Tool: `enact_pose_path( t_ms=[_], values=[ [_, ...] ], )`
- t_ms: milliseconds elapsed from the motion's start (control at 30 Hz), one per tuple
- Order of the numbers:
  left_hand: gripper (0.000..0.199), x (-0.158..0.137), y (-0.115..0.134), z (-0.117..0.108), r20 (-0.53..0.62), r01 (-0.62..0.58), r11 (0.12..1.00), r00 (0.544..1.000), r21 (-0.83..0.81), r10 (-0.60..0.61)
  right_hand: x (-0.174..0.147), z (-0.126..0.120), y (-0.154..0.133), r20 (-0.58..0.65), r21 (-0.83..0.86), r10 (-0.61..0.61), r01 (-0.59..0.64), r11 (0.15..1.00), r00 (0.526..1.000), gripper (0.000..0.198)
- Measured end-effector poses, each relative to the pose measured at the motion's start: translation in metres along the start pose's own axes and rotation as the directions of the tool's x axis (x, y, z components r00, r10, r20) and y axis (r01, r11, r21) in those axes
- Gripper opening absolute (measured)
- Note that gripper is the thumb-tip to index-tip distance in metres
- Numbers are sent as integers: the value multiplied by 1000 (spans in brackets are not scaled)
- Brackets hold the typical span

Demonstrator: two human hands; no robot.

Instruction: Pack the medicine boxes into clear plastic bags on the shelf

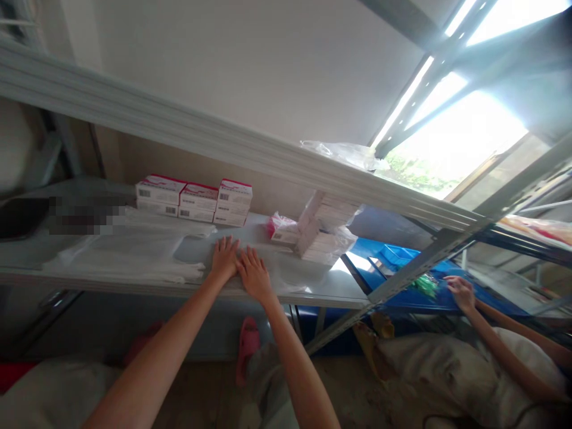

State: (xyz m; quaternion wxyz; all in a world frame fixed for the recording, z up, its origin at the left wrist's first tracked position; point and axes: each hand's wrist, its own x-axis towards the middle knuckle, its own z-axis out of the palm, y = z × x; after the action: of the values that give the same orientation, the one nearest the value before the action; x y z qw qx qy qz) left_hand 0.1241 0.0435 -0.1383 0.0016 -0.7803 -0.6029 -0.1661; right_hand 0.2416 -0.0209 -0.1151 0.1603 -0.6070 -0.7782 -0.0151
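"How do the left hand and the right hand lie?"

"Palms down on the grey shelf, side by side, touching near the thumbs, fingers slightly spread. I can't see either one pinching anything."

"And the white plastic bag?"

"Laid flat just left of the left hand, its strap-like ends towards that hand. Some clear film lies right of the right hand; whether it runs under the palms, I can't tell."

"What's beyond them?"

"Stacked white-and-pink boxes, ahead and left of the left hand. Ahead and right of the right hand, a pink-topped box sits beside a plastic-wrapped bundle of boxes."

"Anyone near?"

"Well to the right, a co-worker's hand is at a blue table, near something green."
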Motion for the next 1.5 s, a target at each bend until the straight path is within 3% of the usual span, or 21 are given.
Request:
enact_pose_path(
  t_ms=[100, 267, 533, 833, 1067, 1233, 1400, 1500],
  values=[
    [62, 0, 1, 1, -36, 17, 1000, 999, -3, -17, -12, 7, 7, 7, -34, 133, -132, 991, 991, 52],
    [74, 1, 2, 3, -66, 50, 998, 996, -26, -52, -35, 0, 49, -2, -122, 290, -288, 950, 957, 51],
    [76, 5, 1, 8, -81, 66, 997, 994, -34, -69, -71, -21, 105, -16, -195, 514, -507, 840, 858, 49],
    [71, 3, 5, 3, -157, 137, 989, 977, -47, -143, -74, -14, 108, -98, -201, 520, -528, 825, 849, 47],
    [67, 0, 7, 0, -98, 124, 992, 987, -21, -125, -75, -12, 106, -144, -188, 533, -552, 812, 834, 46],
    [63, 1, 5, -1, -136, 138, 990, 981, -30, -141, -76, -7, 109, -174, -198, 526, -553, 809, 832, 47],
    [46, -11, 9, -26, -286, 113, 951, 938, -288, -198, -76, 0, 115, -182, -187, 529, -558, 809, 829, 49],
    [37, -61, 20, -40, -422, -116, 826, 893, -552, -156, -77, 2, 117, -206, -129, 516, -546, 828, 831, 49]
  ],
)
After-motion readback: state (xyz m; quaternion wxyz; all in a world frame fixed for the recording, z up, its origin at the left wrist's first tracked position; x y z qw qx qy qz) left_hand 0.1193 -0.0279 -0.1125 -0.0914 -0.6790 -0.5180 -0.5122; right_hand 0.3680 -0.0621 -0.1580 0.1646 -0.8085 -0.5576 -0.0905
